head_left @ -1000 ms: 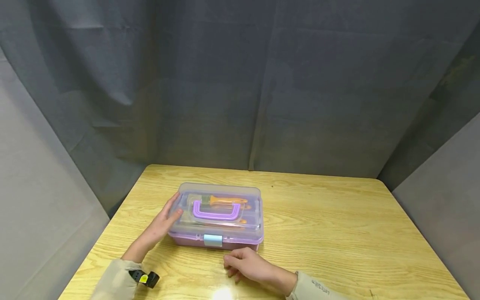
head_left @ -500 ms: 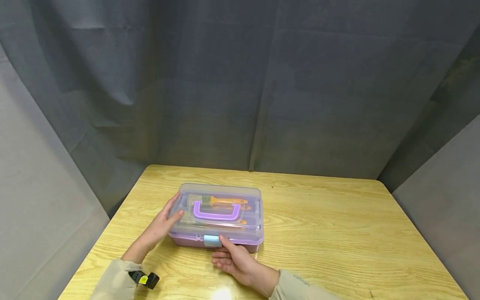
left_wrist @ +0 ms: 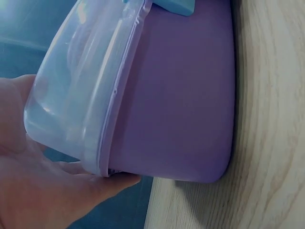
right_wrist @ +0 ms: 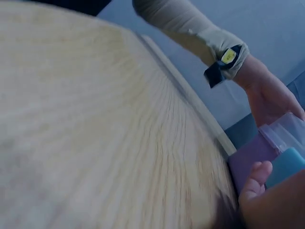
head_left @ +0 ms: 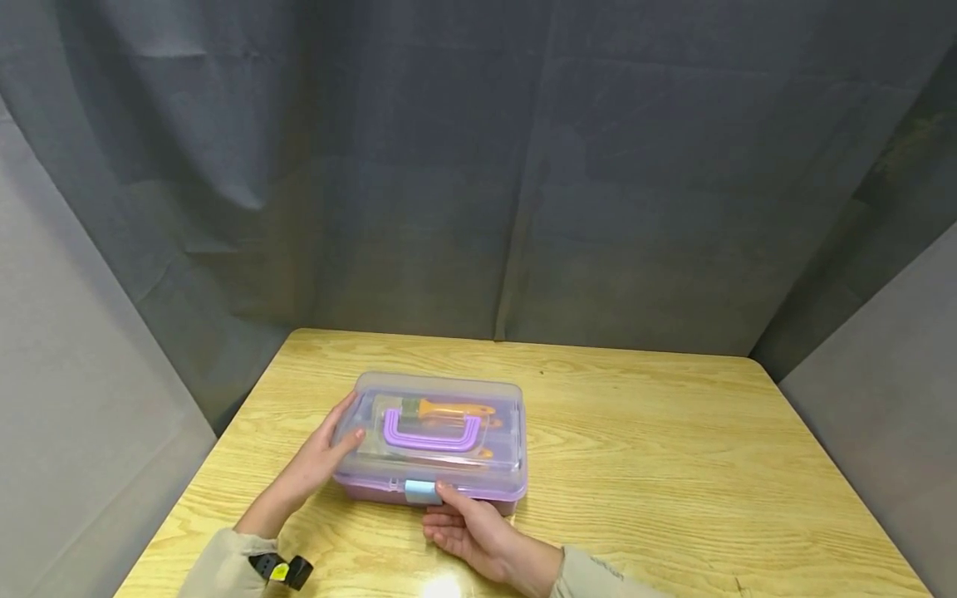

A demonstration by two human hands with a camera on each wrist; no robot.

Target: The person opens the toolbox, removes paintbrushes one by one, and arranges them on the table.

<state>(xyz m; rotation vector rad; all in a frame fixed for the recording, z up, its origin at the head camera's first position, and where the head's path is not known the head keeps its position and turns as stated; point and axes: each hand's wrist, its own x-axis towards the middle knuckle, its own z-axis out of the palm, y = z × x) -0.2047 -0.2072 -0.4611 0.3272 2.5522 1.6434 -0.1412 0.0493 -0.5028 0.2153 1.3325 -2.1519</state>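
A purple storage box [head_left: 366, 492] with a see-through lid [head_left: 503, 473] and purple handle [head_left: 434, 443] sits on the table, lid down. Through the lid a paintbrush [head_left: 452, 409] with an orange handle shows. My left hand [head_left: 314, 465] grips the box's left end, thumb over the lid; in the left wrist view its fingers [left_wrist: 102, 186] reach under the lid's rim. On the front, a light blue latch [head_left: 422, 492] spans the rim. My right hand [head_left: 482, 536] holds the latch's right edge, thumb on top and fingers beneath. In the right wrist view its fingertips [right_wrist: 261, 171] show beside the latch.
The wood-grain table [head_left: 658, 465] stretches to the right of the box. A dark grey curtain [head_left: 635, 208] hangs behind it, with pale panels on both sides. A black band with a camera [head_left: 292, 571] is on the left wrist.
My right hand has come up from the table in front to the latch, its thumb now on it. The box has shifted slightly toward me, my left hand staying on its end.
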